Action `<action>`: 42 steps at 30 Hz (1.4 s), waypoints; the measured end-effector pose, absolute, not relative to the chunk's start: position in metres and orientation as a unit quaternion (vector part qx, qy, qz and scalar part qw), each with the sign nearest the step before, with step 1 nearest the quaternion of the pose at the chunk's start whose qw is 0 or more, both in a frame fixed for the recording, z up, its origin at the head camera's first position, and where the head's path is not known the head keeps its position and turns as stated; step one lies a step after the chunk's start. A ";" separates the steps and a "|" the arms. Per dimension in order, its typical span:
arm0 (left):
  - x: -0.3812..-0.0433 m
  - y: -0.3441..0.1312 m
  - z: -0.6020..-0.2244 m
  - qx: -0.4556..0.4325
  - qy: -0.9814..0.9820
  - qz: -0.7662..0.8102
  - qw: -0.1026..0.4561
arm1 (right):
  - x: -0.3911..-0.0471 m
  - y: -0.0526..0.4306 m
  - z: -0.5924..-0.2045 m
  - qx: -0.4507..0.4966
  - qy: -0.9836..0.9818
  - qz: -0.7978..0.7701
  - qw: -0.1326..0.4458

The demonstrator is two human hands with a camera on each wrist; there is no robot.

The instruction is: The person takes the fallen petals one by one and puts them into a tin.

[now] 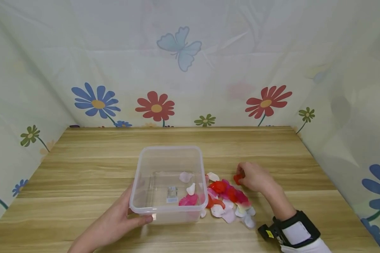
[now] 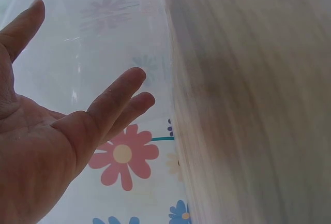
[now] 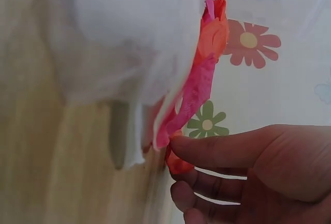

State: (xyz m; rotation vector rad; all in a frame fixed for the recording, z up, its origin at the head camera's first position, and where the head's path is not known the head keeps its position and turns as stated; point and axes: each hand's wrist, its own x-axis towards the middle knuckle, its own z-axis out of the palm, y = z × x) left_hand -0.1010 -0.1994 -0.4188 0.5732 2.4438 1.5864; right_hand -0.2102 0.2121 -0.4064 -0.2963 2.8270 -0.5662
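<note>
Fingers (image 3: 220,188): RH (image 1: 256,176) pinches red petal (image 1: 237,179) well inside tbl edge (image 1: 329,186), LH (image 1: 119,218) splayed against box (image 1: 174,218).

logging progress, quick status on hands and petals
Left hand touching box. Right fingers pinching red petal. Few petals boxed, pile alongside. Nothing visibly blocking.

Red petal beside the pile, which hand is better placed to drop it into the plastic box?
The right hand, I'd say: it pinches the red petal. The left hand touches the left side of the plastic box, across from the petal pile, so it seems better suited to steadying.
</note>
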 end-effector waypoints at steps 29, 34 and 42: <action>-0.102 -0.198 -0.421 0.217 0.817 0.529 0.071 | -0.152 0.162 -0.345 -0.226 0.892 -0.362 -0.150; -0.101 -0.200 -0.422 0.219 0.817 0.529 0.070 | -0.144 0.148 -0.344 -0.274 0.855 -0.395 -0.192; -0.100 -0.202 -0.423 0.212 0.818 0.530 0.070 | -0.142 0.133 -0.353 -0.326 0.830 -0.414 -0.184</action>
